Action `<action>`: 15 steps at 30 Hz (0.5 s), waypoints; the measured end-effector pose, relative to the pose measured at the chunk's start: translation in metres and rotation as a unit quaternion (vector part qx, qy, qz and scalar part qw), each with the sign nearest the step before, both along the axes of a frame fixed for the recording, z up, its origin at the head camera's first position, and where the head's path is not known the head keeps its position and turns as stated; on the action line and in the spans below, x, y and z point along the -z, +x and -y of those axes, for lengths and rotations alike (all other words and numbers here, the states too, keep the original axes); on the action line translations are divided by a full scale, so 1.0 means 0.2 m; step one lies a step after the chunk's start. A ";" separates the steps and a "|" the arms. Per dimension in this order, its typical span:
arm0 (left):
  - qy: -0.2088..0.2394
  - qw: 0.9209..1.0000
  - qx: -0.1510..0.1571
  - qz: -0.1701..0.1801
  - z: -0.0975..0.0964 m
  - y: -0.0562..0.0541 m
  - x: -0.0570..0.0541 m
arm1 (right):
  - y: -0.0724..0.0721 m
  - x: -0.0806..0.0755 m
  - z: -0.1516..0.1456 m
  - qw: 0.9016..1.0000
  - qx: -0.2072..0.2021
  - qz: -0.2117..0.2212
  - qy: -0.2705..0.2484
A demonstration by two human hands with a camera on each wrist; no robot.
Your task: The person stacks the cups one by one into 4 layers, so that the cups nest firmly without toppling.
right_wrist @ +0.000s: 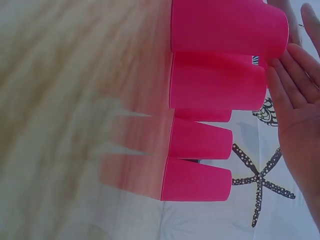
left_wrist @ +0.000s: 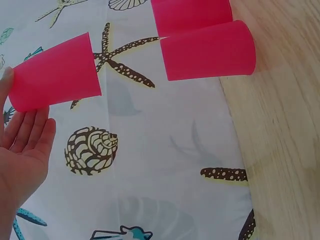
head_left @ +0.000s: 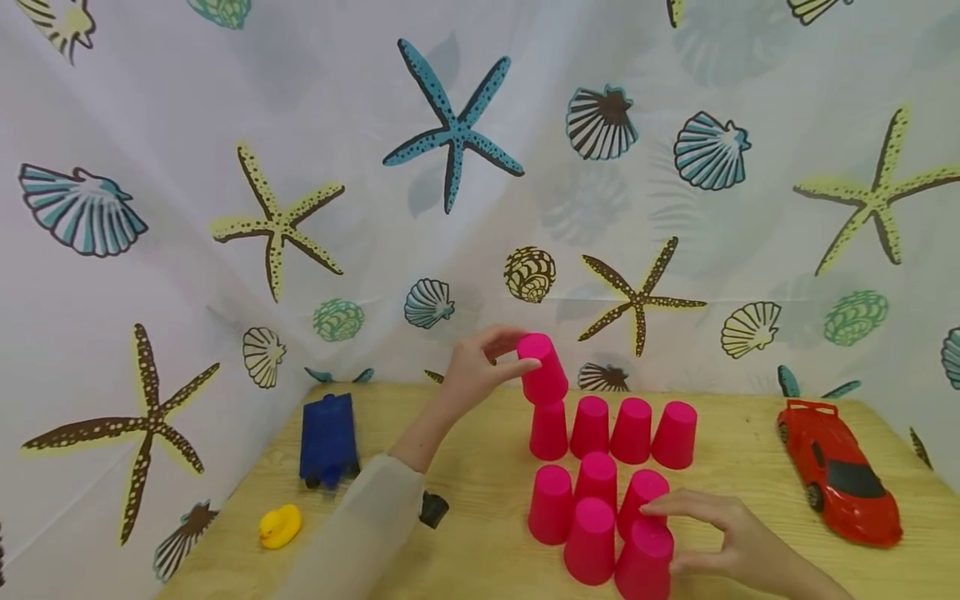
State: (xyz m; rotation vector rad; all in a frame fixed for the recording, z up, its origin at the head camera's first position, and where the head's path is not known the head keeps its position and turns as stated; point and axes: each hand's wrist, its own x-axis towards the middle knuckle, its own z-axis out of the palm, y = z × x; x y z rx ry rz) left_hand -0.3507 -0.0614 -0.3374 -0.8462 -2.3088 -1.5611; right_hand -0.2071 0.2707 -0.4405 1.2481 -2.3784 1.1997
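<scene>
My left hand [head_left: 472, 371] pinches an upside-down pink cup [head_left: 543, 371] between thumb and fingers, slightly tilted. In the head view it overlaps the top of the leftmost cup [head_left: 549, 433] in a back row of several upside-down pink cups. The left wrist view shows the held cup [left_wrist: 57, 75] apart from two other cups. My right hand [head_left: 738, 537] is at the front cluster of several upside-down pink cups, thumb beside the front right cup [head_left: 643, 562]. Its fingers [right_wrist: 295, 80] look nearly straight in the right wrist view, tips right at the cups' upper ends.
A red toy car [head_left: 843, 479] stands on the right of the wooden table [head_left: 480, 533]. On the left are a blue toy vehicle [head_left: 327, 437] and a yellow rubber duck [head_left: 281, 527]. A small black object [head_left: 433, 509] is partly behind my left sleeve. A shell-and-starfish curtain [head_left: 480, 250] hangs behind.
</scene>
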 end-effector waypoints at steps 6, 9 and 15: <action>-0.010 1.000 0.009 -0.005 -0.12 -0.12 0.07 | 0.00 0.01 0.00 1.000 -0.015 0.010 0.004; -0.023 1.000 0.009 -0.004 -0.17 -0.15 0.10 | -0.01 0.01 0.00 1.000 -0.017 0.020 0.015; -0.051 0.999 0.005 0.013 -0.22 -0.16 0.14 | -0.01 0.01 0.01 0.997 -0.019 0.068 0.028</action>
